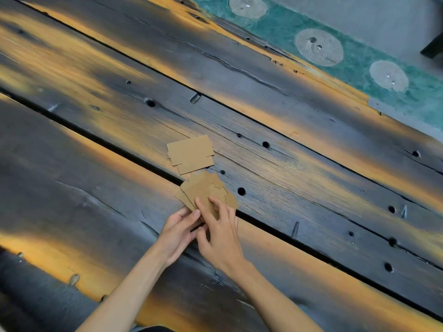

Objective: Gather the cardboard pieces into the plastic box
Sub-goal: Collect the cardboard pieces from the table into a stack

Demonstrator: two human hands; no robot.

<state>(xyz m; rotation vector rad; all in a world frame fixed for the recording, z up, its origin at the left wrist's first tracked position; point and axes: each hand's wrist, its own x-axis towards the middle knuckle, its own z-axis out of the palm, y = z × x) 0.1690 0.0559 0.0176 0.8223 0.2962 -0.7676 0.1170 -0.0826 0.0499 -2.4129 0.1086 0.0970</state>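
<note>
Wooden table [311, 164], both hands [203, 231] holding cardboard pieces [206, 190]

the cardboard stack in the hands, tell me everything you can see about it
The cardboard stack is a fan of several thin, flat brown pieces with notched, tabbed edges, loosely overlapped rather than squared up. The left hand pinches its near-left edge; the right hand has fingertips pressed on its top face. It sits over a dark gap between planks of the wooden table, just nearer the person than the loose cardboard pieces lying flat.
</note>
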